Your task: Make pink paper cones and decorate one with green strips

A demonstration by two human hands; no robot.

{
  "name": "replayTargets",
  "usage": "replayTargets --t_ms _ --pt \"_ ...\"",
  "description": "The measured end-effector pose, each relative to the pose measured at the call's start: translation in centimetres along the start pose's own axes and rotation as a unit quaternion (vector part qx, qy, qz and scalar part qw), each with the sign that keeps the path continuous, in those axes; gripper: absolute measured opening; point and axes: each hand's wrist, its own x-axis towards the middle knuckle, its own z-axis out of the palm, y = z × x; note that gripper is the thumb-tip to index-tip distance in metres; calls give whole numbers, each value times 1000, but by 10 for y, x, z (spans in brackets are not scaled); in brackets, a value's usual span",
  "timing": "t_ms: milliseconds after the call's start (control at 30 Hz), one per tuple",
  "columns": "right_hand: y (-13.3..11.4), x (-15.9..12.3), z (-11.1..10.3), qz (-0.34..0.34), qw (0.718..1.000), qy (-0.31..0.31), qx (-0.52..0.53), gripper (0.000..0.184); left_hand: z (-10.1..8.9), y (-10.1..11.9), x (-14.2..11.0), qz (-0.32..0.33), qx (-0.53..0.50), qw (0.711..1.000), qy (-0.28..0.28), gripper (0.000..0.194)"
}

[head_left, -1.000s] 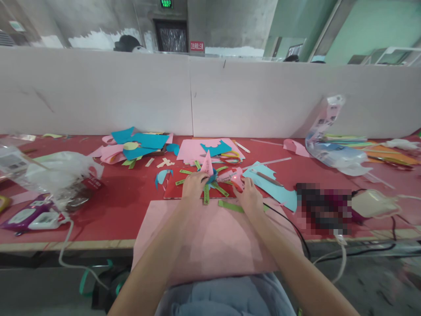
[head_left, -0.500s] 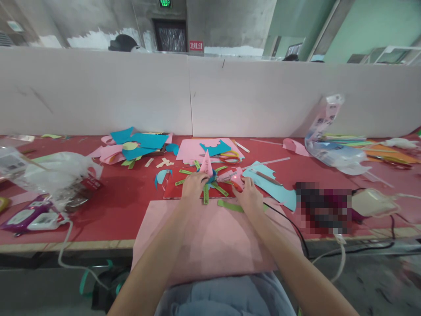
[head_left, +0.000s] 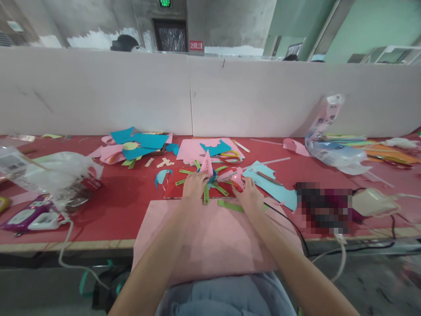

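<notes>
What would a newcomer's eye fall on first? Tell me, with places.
Probably the pointed pink paper piece with dark writing, upright amid radiating green paper strips at the middle of the red-topped table, the left hand at its base. Right of it, the right hand holds a pink plastic tool. Nearer, a large pink sheet overhangs the table's edge.
</notes>
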Motion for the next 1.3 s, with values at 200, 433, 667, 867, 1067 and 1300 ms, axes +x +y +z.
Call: replayTargets --t_ms 200,433,667,867,1067,1300 --pt "0 1 0 0 1000 -5 6 34 2 -1 0 2 -15 1000 6 13" --pt "0 0 -1 -2 1000 -8 11 34 2 -2 -1 -13 -28 999 9 13" --pt "0 1 -1 10 1000 -19 -3 35 4 -3 -1 -10 -26 999 20 12" --pt "0 0 0 8 1000 -19 -8 36 4 -3 -1 -13 -28 999 24 12" --pt "0 0 -1 6 1000 -17 -5 36 1 0 -1 -14 -23 999 21 12" --pt "-2 0 -3 9 1000 -18 -11 35 0 0 -1 -22 -37 999 7 14"
